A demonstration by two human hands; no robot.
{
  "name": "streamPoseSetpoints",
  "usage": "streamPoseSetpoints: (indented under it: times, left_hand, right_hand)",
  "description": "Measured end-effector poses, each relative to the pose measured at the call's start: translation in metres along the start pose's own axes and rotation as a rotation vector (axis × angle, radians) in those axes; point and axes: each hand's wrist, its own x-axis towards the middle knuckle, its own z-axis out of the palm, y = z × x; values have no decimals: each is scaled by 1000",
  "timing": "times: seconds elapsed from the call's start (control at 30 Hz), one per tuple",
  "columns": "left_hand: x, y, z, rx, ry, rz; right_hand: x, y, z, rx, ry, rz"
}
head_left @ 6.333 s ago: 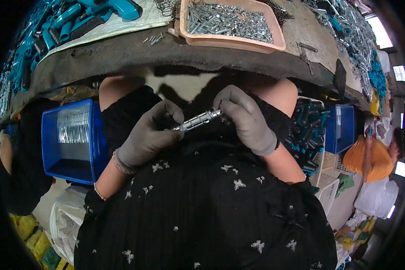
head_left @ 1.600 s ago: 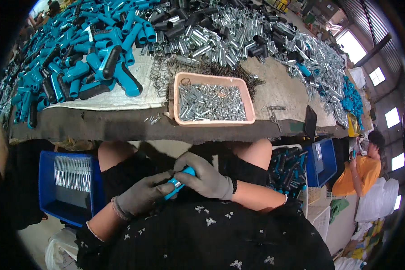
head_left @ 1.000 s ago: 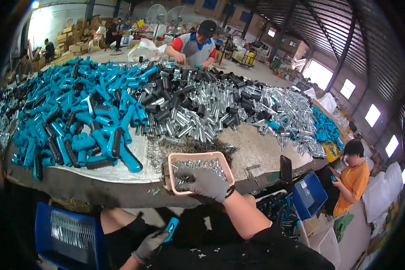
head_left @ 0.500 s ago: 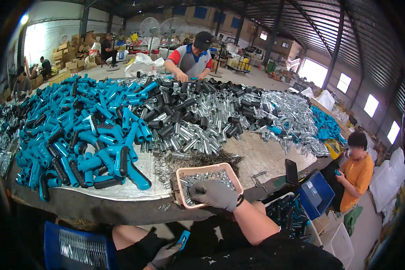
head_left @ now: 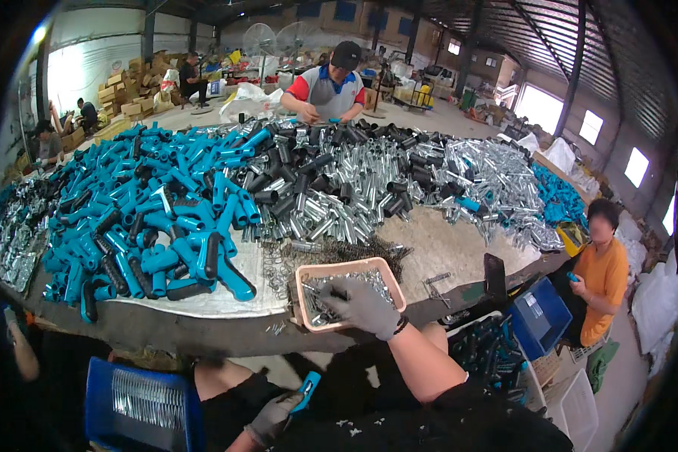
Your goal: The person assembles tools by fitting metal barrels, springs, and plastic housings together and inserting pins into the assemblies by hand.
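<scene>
My left hand (head_left: 273,416), in a grey glove, is low in front of my lap with its fingers closed around a blue plastic tool handle (head_left: 306,392), which points up and away. My right hand (head_left: 368,307), also gloved, is over a pale pink tray (head_left: 401,303) of small metal parts (head_left: 369,280). Its fingers are curled together just above the parts; whatever lies between them is too small to make out. The tray stands at the table's near edge. Behind it are a tangle of dark wire springs (head_left: 339,255) and loose metal tubes (head_left: 331,215).
Blue handles (head_left: 162,260) with black grips are heaped on the left of the table. Beside my legs are a blue bin (head_left: 96,407) of metal rods and a crate of black-and-blue handles (head_left: 486,350). Co-workers sit across (head_left: 328,94) and at right (head_left: 606,264).
My right hand has lifted slightly inside the tray, its fingers drawn together. The left hand, with the handle, is a little higher. The whole view has shifted slightly, and an arm shows at the left edge.
</scene>
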Motion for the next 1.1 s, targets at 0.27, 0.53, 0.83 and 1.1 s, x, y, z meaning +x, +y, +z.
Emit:
streamPoseSetpoints:
  times: [0.27,0.53,0.83,1.1]
  left_hand:
    - [-57,59,27,25,-156,116]
    - [-80,85,59,-154,-97,82]
    - [-89,74,77,-156,-42,-41]
    - [-85,62,72,-138,-65,-39]
  right_hand:
    - [-31,-15,3,334,191,23]
    - [-110,-40,30,301,9,-135]
    - [-140,-32,49,88,-40,-278]
    - [-149,-32,65,-74,92,-459]
